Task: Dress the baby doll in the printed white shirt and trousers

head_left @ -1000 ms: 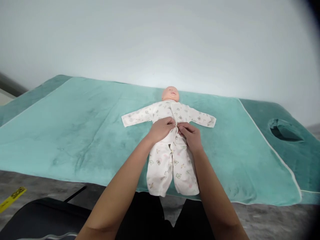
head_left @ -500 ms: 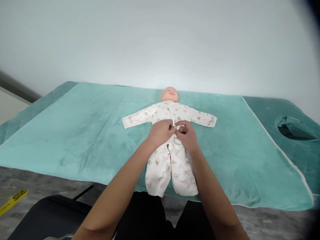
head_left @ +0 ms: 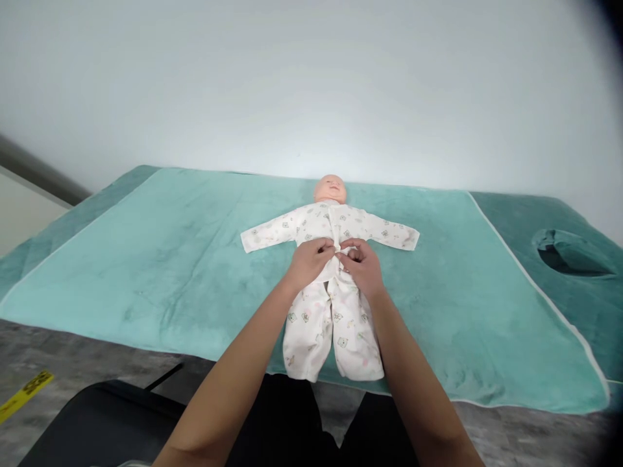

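A baby doll [head_left: 330,189] lies on its back on a teal towel [head_left: 160,259], head away from me, arms spread. It wears a white printed romper [head_left: 335,324]. My left hand [head_left: 310,261] and my right hand [head_left: 363,266] meet at the doll's waist. Both pinch the romper's front edges together at the middle seam. The fingertips are curled in and partly hide what lies between them.
The towel covers a darker teal massage table with a face hole [head_left: 572,255] at the right. A pale wall rises behind. A black seat [head_left: 92,421] and a yellow tape strip [head_left: 26,387] sit on the grey floor near me.
Both hands stay pinched at the doll's waist with small finger shifts. The view has shifted slightly, so the table's right end sits differently in the picture.
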`<state>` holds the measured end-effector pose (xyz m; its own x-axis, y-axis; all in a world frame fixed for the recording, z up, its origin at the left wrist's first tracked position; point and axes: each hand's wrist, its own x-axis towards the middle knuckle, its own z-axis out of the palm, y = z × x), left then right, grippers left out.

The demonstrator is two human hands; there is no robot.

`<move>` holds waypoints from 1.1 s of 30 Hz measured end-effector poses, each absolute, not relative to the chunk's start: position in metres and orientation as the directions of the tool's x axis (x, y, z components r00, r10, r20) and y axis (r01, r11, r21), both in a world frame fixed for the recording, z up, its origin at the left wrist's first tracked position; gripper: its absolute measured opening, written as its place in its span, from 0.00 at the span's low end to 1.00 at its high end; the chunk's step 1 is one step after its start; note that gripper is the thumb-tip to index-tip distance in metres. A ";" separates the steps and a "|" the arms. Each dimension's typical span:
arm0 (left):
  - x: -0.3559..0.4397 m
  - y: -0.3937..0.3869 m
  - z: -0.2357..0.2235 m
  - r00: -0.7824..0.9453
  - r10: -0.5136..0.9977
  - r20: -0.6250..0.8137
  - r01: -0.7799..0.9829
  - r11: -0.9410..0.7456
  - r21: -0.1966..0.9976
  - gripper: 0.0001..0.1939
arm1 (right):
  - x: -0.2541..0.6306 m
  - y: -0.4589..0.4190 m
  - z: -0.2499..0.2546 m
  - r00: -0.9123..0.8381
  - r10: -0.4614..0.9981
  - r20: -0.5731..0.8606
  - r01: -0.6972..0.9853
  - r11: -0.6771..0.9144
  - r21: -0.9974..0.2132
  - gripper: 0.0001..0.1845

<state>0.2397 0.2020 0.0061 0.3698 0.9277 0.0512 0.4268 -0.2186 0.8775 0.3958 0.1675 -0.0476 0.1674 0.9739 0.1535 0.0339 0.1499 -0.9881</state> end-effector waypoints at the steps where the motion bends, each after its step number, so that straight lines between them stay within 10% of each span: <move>1: 0.238 0.202 0.006 0.373 0.927 0.034 0.376 -0.185 0.908 0.11 | 0.396 0.168 -0.049 0.165 0.975 0.151 0.035 0.148 -0.988 0.14; 13: 0.233 0.196 -0.001 0.426 0.905 0.010 0.069 -0.043 0.997 0.13 | 0.391 0.156 -0.045 0.107 0.940 0.325 0.230 0.295 -0.928 0.11; 25: 0.245 0.183 -0.014 0.008 0.980 0.198 0.403 -0.185 0.896 0.05 | 0.391 0.149 -0.062 0.178 0.881 0.437 0.482 0.309 -0.820 0.17; 33: 0.146 0.202 -0.028 -0.040 0.951 0.308 0.914 -0.090 0.397 0.20 | 0.444 0.158 -0.093 0.007 0.903 0.430 0.718 0.295 -0.630 0.29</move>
<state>0.1461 0.2016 -0.0280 -0.0398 0.9507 0.3077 0.9135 -0.0901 0.3967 0.4441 0.1576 -0.0933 0.0067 0.9026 0.4304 0.7181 0.2952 -0.6302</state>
